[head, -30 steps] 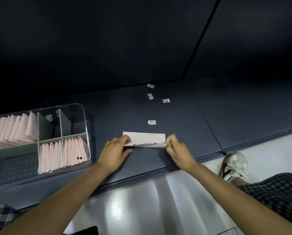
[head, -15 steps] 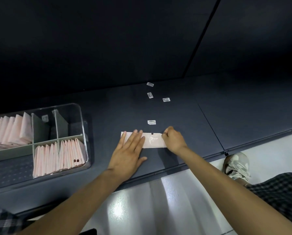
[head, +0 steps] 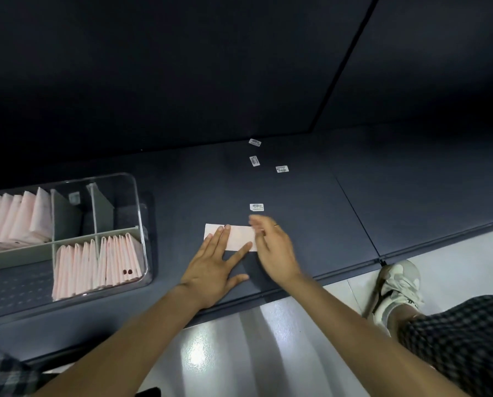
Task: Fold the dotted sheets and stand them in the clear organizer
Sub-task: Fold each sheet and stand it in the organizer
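I see a dark blue-grey counter (head: 297,196) built of panels, one seam (head: 357,216) running diagonally at right. Behind it rises a dark wall (head: 182,67), also panelled, with a slanted joint (head: 342,64). Four small white labels (head: 256,207) lie on the counter. Below, glossy white floor (head: 239,353) reflects bright overhead light.

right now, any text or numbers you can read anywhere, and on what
Four white stickers on the dark shelf: printed with barcode-like marks, too small to read.
Small label in the clear organizer: blurred, unreadable.
Folded sheet: no legible text.
Nothing can be quoted.
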